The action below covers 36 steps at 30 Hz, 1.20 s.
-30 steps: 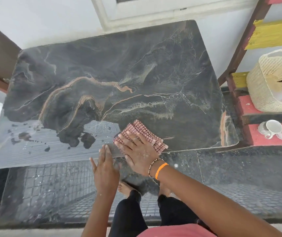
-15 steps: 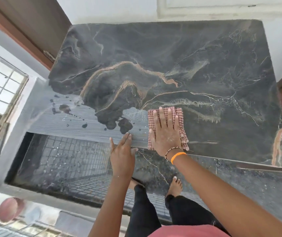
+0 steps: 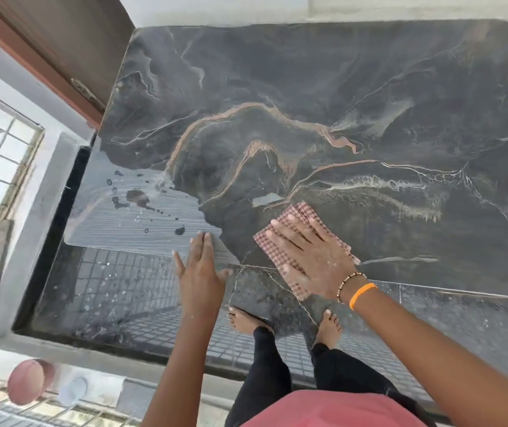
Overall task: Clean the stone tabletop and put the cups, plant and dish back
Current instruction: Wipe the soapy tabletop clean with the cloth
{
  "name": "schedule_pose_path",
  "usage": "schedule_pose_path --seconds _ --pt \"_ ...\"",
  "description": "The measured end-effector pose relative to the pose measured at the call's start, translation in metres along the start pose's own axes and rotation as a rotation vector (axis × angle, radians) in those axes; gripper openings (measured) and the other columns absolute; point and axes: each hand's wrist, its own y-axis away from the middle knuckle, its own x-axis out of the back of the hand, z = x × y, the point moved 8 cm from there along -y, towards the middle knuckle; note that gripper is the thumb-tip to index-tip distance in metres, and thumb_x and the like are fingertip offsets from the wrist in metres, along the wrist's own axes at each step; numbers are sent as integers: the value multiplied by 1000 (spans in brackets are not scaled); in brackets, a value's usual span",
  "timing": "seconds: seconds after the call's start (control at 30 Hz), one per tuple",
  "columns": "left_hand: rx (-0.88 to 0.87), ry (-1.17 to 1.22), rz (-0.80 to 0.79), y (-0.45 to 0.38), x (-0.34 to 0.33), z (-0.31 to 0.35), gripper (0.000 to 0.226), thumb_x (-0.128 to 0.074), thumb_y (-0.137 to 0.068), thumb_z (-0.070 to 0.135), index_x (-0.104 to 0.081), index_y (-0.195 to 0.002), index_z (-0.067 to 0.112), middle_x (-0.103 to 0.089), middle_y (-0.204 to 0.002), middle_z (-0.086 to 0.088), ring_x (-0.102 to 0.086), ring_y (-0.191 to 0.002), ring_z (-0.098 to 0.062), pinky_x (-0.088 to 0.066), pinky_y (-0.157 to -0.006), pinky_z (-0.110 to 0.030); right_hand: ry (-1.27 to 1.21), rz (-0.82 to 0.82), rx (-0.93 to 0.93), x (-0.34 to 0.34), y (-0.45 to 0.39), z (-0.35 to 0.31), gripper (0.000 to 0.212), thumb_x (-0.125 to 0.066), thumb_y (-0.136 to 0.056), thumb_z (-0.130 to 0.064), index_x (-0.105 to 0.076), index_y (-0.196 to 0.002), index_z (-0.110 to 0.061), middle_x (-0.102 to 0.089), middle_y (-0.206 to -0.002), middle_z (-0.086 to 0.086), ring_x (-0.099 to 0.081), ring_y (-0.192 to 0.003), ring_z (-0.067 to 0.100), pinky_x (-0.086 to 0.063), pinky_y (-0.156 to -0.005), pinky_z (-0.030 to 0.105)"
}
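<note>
Stone bench [image 3: 323, 97], a dark grey slab veined with orange and white, fills the head view. The right hand [image 3: 311, 260] presses flat, fingers straight, on a folded red-and-white checked cloth [image 3: 303, 214] at the near edge; nothing is clamped. Just left of that grip, the left hand [image 3: 202, 272] rests open against the edge, fingertips on the slab. Further left lies a pale wet patch [image 3: 142, 229] with dark droplets. Part of the cloth overhangs the edge, so a pull toward the body could probably drag it off.

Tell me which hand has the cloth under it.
The right hand, the one with the orange band at its wrist, presses flat on the checked cloth. The left hand rests bare on the stone tabletop edge.
</note>
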Motion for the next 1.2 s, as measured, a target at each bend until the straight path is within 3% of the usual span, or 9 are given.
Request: schedule_pose_path --seconds 0.2,0.3,0.4,0.53,0.7,0.87,1.07,1.2 --pt "-65 -44 8 -20 7 -11 75 -77 -66 35 -49 -132 10 -50 -139 -5 -51 -125 -17 9 -115 -36 -98 29 -407 13 -37 54 66 -20 -87 -44 -19 -149 -21 -18 -158 3 -18 -144 31 -14 -117 51" --pt "-103 -30 3 -21 6 -13 76 -80 -60 34 -55 -126 6 -56 -133 -9 -56 -120 -20 -2 -116 -38 -105 39 -490 15 -85 57 63 -29 -92 -42 -13 -150 -22 -11 -160 3 -12 -145 32 -11 -117 52" --pt "-168 18 27 -24 12 -17 73 -84 -55 30 -60 -120 8 -62 -125 -7 -60 -114 -21 -10 -115 -48 -79 30 -443 19 -127 30 65 -33 -91 -41 -12 -150 -23 -10 -160 2 -10 -146 31 -8 -117 52" --pt "-122 73 0 -36 25 -48 87 -82 -60 30 -44 -137 16 -47 -141 -1 -43 -131 -19 12 -112 -45 -67 25 -245 15 -138 -55 66 -28 -87 -44 -17 -149 -23 -14 -159 2 -13 -146 30 -5 -117 52" --pt "-105 38 -34 -52 38 -90 97 -79 -59 35 -33 -142 14 -36 -149 -8 -25 -141 -26 13 -110 -48 7 7 -43 0 -104 -117 70 -36 -84 -48 -22 -148 -24 -24 -157 2 -25 -143 29 -21 -115 53" --pt "-101 34 -89 -63 37 -106 99 -76 -61 41 -29 -144 15 -29 -152 -6 -22 -142 -22 12 -111 -50 12 -2 -57 4 -89 -79 70 -38 -83 -46 -20 -149 -27 -22 -157 0 -24 -143 28 -16 -115 49" --pt "-73 15 -95 -68 34 -115 99 -73 -57 49 -33 -143 18 -28 -153 2 -27 -141 -16 10 -112 -47 -92 48 -454 27 -142 25 68 -22 -84 -47 -18 -149 -27 -16 -159 -1 -16 -145 28 -13 -117 48" --pt "-46 1 -113 -70 34 -112 97 -72 -58 47 -33 -143 20 -28 -153 4 -28 -140 -15 12 -112 -45 -122 64 -559 37 -203 48 69 -25 -86 -50 -16 -149 -24 -12 -160 3 -11 -145 32 -11 -116 52"
